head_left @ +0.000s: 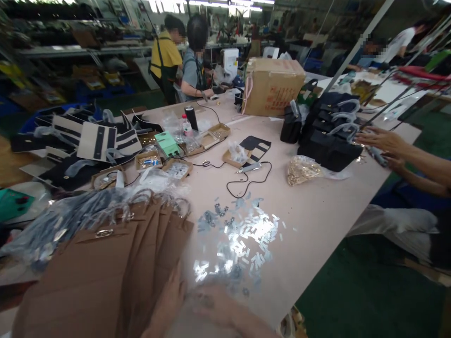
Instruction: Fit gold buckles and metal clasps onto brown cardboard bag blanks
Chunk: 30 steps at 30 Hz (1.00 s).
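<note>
My left hand (pixel 173 292) is at the lower middle of the view, against the right edge of a stack of brown bag pieces (pixel 105 253) with metal fittings. Whether it touches them I cannot tell. My right hand (pixel 214 303) is beside it, low over the table, just below a spread of small shiny metal plates (pixel 252 232). Motion smears both hands, the right one most, so their fingers are unclear and nothing can be made out in them. Some darker small metal pieces (pixel 214 213) lie at the upper left of the plates.
A corded hand tool (pixel 251 167) lies beyond the plates, near a bag of gold-coloured parts (pixel 303 170). Black bags (pixel 327 131) stand at right by a co-worker's hands (pixel 384 143). A cardboard box (pixel 273 87) sits farther back. Striped panels (pixel 97 141) are piled at left.
</note>
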{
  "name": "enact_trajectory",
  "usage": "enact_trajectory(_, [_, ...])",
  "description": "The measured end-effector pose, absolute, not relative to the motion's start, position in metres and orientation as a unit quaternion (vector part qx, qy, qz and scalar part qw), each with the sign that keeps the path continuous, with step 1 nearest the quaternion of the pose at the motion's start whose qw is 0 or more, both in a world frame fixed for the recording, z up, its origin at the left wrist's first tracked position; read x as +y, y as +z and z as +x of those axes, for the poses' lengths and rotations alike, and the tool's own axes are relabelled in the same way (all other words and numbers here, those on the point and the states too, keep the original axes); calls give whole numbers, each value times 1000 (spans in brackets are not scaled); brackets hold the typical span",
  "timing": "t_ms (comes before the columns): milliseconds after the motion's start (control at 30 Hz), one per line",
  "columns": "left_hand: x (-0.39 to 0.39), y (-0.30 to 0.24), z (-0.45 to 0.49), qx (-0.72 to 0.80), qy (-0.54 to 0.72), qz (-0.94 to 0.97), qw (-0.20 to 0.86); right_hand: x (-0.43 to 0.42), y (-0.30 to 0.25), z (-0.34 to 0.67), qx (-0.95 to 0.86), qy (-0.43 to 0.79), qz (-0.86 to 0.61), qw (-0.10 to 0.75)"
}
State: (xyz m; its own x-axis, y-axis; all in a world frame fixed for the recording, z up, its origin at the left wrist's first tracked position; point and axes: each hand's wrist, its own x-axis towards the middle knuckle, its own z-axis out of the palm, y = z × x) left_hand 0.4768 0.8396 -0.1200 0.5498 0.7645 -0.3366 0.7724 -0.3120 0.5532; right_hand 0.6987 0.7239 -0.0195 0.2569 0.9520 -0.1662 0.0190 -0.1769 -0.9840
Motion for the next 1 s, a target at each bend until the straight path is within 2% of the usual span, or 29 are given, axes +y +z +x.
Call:
enact_trajectory(133, [865,-129,503,497,9,787,366,747,-69,837,-445,321,-713,436])
enact_trajectory(200, [876,-134,519,509,16,780,363,773,-93,908,-463,207,-767,394])
enact_trajectory(367, [890,-151,551,516,59,774,362,830,-142,1018,-488,150,-787,347])
enact_trajectory(533, [910,-164,579,524,80,774,347,832,-173,1021,-575,142,-756,278])
enact_trajectory(733, [939,-167,620,455,116,820,328,792,-162,963,-683,188,-664,239])
enact_trajectory(833, [945,-168,630,433,133,834,315,793,-156,955,-703,210,-636,239])
enact_trajectory(1000, [949,-171,636,423,142,844,298,828,-167,955,-619,149,-723,269])
